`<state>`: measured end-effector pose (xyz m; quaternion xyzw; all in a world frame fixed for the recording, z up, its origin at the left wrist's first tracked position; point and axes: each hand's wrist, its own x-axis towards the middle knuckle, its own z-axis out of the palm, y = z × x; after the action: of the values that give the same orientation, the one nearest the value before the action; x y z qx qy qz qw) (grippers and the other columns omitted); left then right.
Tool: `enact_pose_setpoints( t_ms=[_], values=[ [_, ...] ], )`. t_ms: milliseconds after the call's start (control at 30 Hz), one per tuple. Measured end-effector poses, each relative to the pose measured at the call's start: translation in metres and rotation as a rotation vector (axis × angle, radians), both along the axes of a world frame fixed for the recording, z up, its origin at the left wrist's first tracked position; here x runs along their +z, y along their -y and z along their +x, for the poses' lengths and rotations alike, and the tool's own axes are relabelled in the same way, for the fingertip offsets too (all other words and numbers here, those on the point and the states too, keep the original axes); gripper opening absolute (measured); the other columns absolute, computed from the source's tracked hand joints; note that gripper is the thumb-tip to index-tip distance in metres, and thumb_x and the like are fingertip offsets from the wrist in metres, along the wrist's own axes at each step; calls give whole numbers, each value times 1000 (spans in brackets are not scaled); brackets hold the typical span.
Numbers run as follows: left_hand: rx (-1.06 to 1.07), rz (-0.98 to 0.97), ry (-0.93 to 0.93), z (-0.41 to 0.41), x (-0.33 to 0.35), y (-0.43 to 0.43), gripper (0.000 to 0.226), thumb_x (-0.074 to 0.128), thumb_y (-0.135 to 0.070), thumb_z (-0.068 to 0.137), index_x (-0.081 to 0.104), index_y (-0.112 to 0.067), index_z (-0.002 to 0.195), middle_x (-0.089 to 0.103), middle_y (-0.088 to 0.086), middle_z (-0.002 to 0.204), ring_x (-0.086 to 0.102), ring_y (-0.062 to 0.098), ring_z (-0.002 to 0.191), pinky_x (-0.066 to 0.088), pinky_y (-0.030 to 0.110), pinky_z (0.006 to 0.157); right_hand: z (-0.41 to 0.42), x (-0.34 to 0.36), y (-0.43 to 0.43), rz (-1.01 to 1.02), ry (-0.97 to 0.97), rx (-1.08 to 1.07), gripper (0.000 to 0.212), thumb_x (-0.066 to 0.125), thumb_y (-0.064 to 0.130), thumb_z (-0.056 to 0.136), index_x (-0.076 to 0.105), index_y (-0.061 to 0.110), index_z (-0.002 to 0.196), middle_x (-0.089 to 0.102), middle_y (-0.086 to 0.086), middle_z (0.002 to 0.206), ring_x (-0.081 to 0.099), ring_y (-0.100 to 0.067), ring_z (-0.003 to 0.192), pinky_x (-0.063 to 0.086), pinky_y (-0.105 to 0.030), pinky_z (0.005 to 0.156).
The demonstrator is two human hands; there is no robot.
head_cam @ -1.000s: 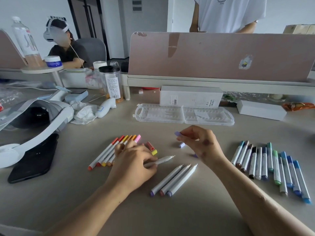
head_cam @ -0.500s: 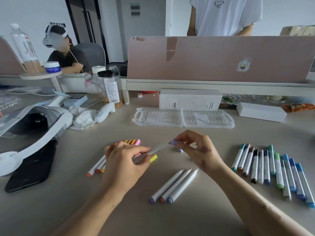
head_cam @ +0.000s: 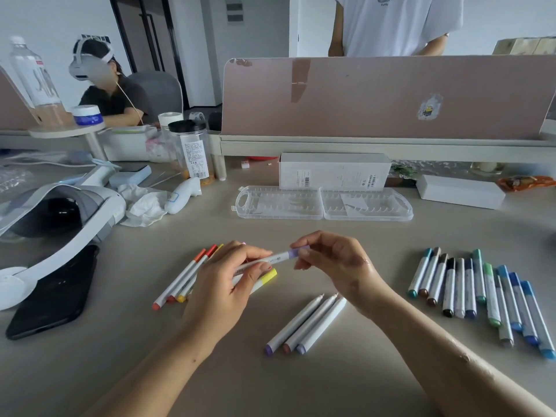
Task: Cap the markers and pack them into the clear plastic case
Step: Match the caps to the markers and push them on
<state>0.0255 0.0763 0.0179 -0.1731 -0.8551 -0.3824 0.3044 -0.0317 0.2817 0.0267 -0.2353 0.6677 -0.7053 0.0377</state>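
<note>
We're capping: our left hand (head_cam: 231, 281) grips the marker (head_cam: 272, 260) above the tabletop (head_cam: 120, 332), and our right hand (head_cam: 334, 263) pinches the lilac cap (head_cam: 296, 253) on its tip. Next, probably, press it home. The clear case (head_cam: 323, 204) lies open beyond.

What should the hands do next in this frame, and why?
Probably push the lilac cap fully home: the right hand pinches it at the tip of the marker gripped by the left hand; three uncapped markers lie nearby.
</note>
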Motion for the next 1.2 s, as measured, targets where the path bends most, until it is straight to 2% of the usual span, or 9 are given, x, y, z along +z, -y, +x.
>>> enact_pose_setpoints(
  t_ms=[167, 333, 400, 500, 567, 667, 767, 1000, 1200],
  values=[
    [-23, 7, 27, 1, 1, -1, 19, 59, -27, 95, 72, -16, 103, 66, -12, 94, 63, 3, 97, 42, 7, 81, -1, 2, 1, -20, -3, 13, 15, 59, -6, 88, 69, 4, 91, 73, -3, 81, 67, -16, 70, 53, -21, 73],
    [-19, 9, 34, 2, 0, -2, 18, 59, -27, 93, 70, -16, 102, 65, -12, 95, 62, 4, 96, 44, 8, 79, -2, 3, 2, 4, -16, 10, 20, 56, -12, 89, 69, 4, 90, 73, 1, 77, 68, -14, 68, 53, -20, 72],
    [-8, -11, 33, 1, -1, -2, 14, 61, -27, 94, 69, -18, 102, 65, -13, 94, 62, 5, 95, 47, 13, 78, -3, 5, 2, 39, -29, 0, 23, 57, -11, 89, 70, 8, 89, 74, 1, 79, 69, -15, 71, 54, -24, 76],
    [71, -83, 8, -2, -1, -3, 6, 69, -30, 90, 69, -27, 95, 65, -17, 85, 61, 8, 86, 50, 33, 79, -4, 6, 1, 125, -78, -31, 27, 60, -6, 90, 72, 19, 91, 75, 0, 82, 72, -18, 77, 56, -35, 85],
    [153, -115, -18, -5, -1, -1, 7, 71, -37, 83, 70, -31, 87, 66, -18, 76, 62, 9, 79, 48, 43, 78, -5, 6, 1, 172, -122, -43, 30, 61, -1, 91, 71, 26, 97, 76, -1, 85, 72, -21, 81, 56, -37, 87],
    [292, -81, -26, -8, 1, 12, 16, 66, -45, 81, 72, -30, 80, 66, -18, 69, 61, 8, 71, 46, 43, 77, -8, 6, -3, 178, -124, -115, 32, 64, 4, 91, 67, 31, 108, 74, -3, 77, 70, -19, 78, 54, -24, 77],
    [433, -91, 40, -10, 0, 27, 20, 60, -47, 79, 67, -29, 74, 61, -16, 63, 59, 13, 70, 37, 36, 79, -9, 7, -4, 193, -95, -211, 20, 66, 5, 89, 71, 19, 103, 71, -2, 71, 67, -7, 67, 48, -12, 68],
    [587, -207, 353, -17, -12, 36, 18, 65, -44, 82, 62, -29, 73, 59, -13, 78, 52, 14, 96, 24, 32, 82, -4, 5, 13, 711, -296, -239, 10, 70, 28, 86, 76, 28, 95, 68, 15, 77, 58, 3, 73, 43, -8, 68],
    [588, -172, 340, -18, -12, 39, 24, 59, -55, 85, 59, -32, 81, 57, -15, 84, 49, 11, 93, 30, 35, 86, -13, 11, 29, 852, -318, -238, 13, 69, 32, 87, 75, 28, 98, 60, 19, 75, 54, 5, 71, 39, -6, 63]
  ],
)
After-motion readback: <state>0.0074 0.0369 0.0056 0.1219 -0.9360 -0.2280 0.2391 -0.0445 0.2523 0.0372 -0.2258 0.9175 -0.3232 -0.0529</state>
